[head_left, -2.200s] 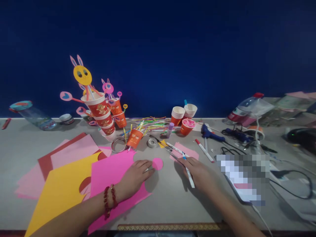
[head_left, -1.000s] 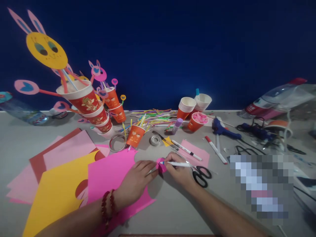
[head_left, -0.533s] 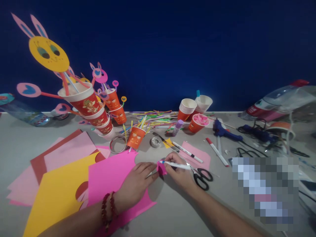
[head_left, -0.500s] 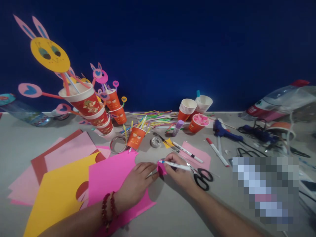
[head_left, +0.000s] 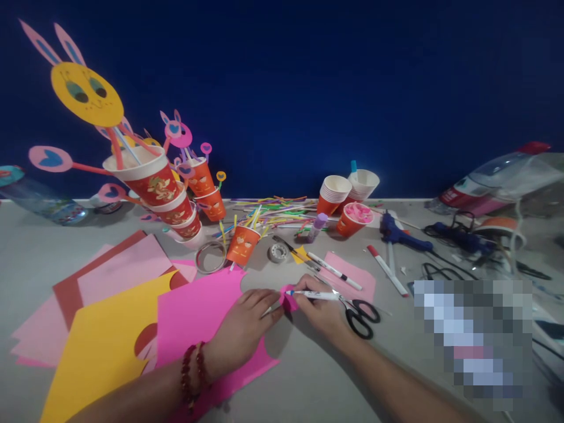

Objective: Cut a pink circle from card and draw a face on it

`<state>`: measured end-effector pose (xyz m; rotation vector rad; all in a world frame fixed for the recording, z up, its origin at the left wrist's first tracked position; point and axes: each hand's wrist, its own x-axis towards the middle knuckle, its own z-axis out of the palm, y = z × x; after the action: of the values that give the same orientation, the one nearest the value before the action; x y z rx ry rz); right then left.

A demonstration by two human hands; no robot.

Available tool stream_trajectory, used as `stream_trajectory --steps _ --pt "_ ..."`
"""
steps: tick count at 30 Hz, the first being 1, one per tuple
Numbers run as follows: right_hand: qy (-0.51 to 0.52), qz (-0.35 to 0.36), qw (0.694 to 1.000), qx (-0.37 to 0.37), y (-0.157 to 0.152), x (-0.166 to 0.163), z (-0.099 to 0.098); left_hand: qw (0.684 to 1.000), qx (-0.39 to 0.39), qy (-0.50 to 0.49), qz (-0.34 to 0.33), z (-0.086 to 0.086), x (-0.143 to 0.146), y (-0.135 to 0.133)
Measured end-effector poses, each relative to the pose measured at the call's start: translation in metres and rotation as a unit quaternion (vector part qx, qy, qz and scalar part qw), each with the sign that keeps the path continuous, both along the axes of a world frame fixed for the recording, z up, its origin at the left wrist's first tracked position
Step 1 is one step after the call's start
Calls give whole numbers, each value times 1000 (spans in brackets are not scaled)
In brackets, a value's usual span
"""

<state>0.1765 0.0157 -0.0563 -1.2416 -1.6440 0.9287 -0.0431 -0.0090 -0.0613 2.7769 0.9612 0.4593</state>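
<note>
Looking at the small pink paper [head_left: 289, 302], we find it at the gray table [head_left: 308, 388], between the two hands and just past the big pink sheet [head_left: 194, 317]. The right hand [head_left: 321, 310] pinches the blue-tipped marker [head_left: 318, 295] between thumb and fingers, with the tip right at the paper. The left hand [head_left: 247, 320] lies over the big sheet, palm down, fingers close together, their ends by the paper's left edge. We cannot tell how hard they push.

We think the paper could slip first. It is small and thin, so a light hold on one side may let it turn, and a line would come out crooked. Pushing too hard with the tip could bend it. Wet ink could smear if a finger rubs it, and a line that runs off the edge could mark the table.

We also see the scissors [head_left: 352, 306] just behind the right hand. If that hand slides back, it could bump them. A second marker [head_left: 335, 271] lies near, partly over a light pink scrap [head_left: 365, 275], and a knock could make it roll.
</note>
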Motion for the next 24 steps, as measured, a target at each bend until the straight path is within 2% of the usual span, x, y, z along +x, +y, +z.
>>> stream_trajectory --steps 24 --pt "-13 8 1000 14 0 -1 -1 1000 9 -4 2 -2 0 -1"
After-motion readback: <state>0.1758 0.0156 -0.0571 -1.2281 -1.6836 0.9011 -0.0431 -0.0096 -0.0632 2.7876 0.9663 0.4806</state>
